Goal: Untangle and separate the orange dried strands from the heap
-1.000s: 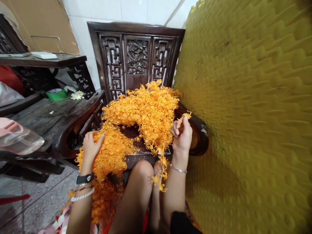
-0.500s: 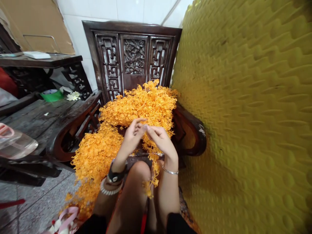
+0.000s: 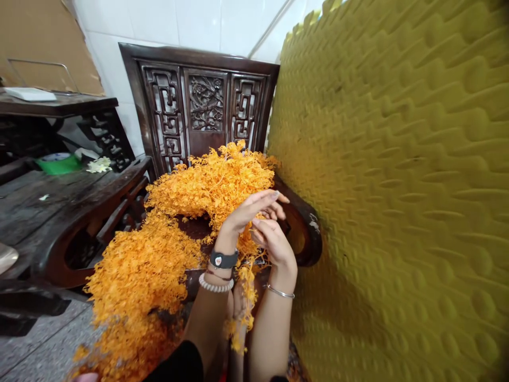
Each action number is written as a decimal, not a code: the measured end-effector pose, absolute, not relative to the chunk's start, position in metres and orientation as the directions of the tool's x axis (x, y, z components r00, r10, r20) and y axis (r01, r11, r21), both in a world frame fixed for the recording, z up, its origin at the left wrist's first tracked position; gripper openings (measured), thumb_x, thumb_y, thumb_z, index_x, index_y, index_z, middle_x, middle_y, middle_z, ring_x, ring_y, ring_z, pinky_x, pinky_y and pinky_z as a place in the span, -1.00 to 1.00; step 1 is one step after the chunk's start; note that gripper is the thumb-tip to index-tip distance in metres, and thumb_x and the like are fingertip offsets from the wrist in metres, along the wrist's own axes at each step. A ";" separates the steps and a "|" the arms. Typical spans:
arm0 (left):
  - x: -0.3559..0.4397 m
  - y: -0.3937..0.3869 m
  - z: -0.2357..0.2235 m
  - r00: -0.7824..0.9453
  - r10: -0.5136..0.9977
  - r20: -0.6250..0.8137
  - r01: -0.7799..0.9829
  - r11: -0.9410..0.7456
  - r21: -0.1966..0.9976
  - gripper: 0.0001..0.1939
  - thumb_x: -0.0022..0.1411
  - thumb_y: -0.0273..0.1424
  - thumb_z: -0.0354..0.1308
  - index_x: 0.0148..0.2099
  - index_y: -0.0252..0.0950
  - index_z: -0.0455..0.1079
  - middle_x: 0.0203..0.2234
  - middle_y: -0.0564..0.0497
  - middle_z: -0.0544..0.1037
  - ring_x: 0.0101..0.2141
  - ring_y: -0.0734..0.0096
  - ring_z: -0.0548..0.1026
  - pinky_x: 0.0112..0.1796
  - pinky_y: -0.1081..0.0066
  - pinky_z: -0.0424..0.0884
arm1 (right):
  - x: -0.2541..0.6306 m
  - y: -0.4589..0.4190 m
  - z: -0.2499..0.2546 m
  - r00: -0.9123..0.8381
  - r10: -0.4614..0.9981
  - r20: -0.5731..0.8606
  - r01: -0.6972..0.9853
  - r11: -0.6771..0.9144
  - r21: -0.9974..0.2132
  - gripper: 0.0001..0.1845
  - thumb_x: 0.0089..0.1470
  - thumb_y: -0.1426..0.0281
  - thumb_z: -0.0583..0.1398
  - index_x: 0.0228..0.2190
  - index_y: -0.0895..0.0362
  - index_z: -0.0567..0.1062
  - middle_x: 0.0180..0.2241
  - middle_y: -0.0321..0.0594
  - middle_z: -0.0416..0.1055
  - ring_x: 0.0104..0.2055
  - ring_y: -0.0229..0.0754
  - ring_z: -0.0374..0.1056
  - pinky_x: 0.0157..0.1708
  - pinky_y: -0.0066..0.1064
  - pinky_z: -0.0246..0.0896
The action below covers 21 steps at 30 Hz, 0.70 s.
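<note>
A large tangled mass of orange dried flower strands (image 3: 207,185) lies across the carved seat and spills down to the left, over the chair's near side. My left hand (image 3: 248,212) stretches flat across the top of my right hand, its fingers extended with nothing visible in them. My right hand (image 3: 274,243) is curled just below, against orange strands. Whether those fingers pinch any strand is hidden. A loose hank of strands (image 3: 246,302) hangs down between my forearms. A black wristwatch (image 3: 222,259) and a beaded bracelet (image 3: 216,285) sit on my left wrist.
A carved dark wooden chair back (image 3: 202,101) stands ahead, with a curved armrest (image 3: 306,228) at right. A yellow-olive embossed foam sheet (image 3: 397,185) fills the right side. A dark wooden bench (image 3: 59,217) at left holds a green dish (image 3: 59,164).
My hands have shifted right over the seat, and my left hand now lies across my right. The view has turned slightly, moving the chair left in the frame. The orange mass looks little changed.
</note>
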State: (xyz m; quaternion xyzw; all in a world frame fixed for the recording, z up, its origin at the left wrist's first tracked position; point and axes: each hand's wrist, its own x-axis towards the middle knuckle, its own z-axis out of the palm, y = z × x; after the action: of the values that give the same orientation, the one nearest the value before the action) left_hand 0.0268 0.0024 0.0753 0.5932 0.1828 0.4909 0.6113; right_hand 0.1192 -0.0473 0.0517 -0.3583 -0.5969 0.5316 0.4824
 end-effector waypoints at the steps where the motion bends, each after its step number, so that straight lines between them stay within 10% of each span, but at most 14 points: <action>1: 0.025 0.004 0.071 0.390 0.836 0.385 -0.359 -0.247 0.900 -0.60 0.17 -0.09 0.04 -0.46 -0.34 0.39 -0.64 0.05 0.38 -0.57 0.54 0.33 -0.46 0.50 0.27 | 0.120 -0.045 0.050 -0.248 0.950 0.192 -0.091 0.174 -0.981 -0.44 0.05 0.08 0.09 -0.77 0.11 0.06 -0.78 -0.50 -0.15 -0.72 -0.46 -0.27 -0.69 -0.47 -0.38; 7: 0.011 0.009 0.044 0.030 0.922 0.387 -0.237 -0.370 0.898 -0.54 0.16 -0.12 0.08 -0.63 -0.33 0.29 -0.70 0.10 0.31 -0.60 0.58 0.22 -0.46 0.50 0.16 | 0.124 -0.040 0.043 0.042 0.963 0.267 -0.003 0.268 -0.964 -0.79 -0.03 0.25 0.24 -0.45 0.11 0.37 -0.63 -0.47 0.04 -0.62 -0.41 -0.11 -0.62 -0.52 -0.23; 14: 0.005 -0.003 0.034 -0.149 0.930 0.336 -0.187 -0.360 0.914 -0.43 0.27 0.00 -0.23 -0.60 -0.29 0.18 -0.69 0.09 0.25 -0.60 0.53 0.24 -0.48 0.47 0.17 | 0.107 -0.037 0.043 -0.141 0.838 0.527 0.482 0.523 -0.703 -0.91 0.10 0.35 0.12 -0.34 0.07 0.42 -0.37 -0.27 0.33 -0.36 -0.25 0.19 -0.32 -0.41 0.02; 21: 0.003 -0.014 0.037 -0.124 0.891 0.437 -0.062 -0.447 0.893 -0.59 0.16 -0.09 0.08 -0.54 -0.29 0.16 -0.68 0.17 0.20 -0.61 0.58 0.16 -0.54 0.48 0.05 | 0.086 -0.035 0.046 0.118 0.885 0.450 -0.075 0.460 -0.885 -0.77 -0.08 0.43 0.22 -0.67 0.14 0.32 -0.61 -0.38 0.18 -0.50 -0.32 0.05 -0.44 -0.45 -0.05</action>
State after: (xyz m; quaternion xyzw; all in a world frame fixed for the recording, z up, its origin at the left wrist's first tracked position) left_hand 0.0033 -0.0142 0.0370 0.5506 0.3765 0.6482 0.3673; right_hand 0.0859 -0.0346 0.0460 -0.3665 -0.5527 0.3685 0.6515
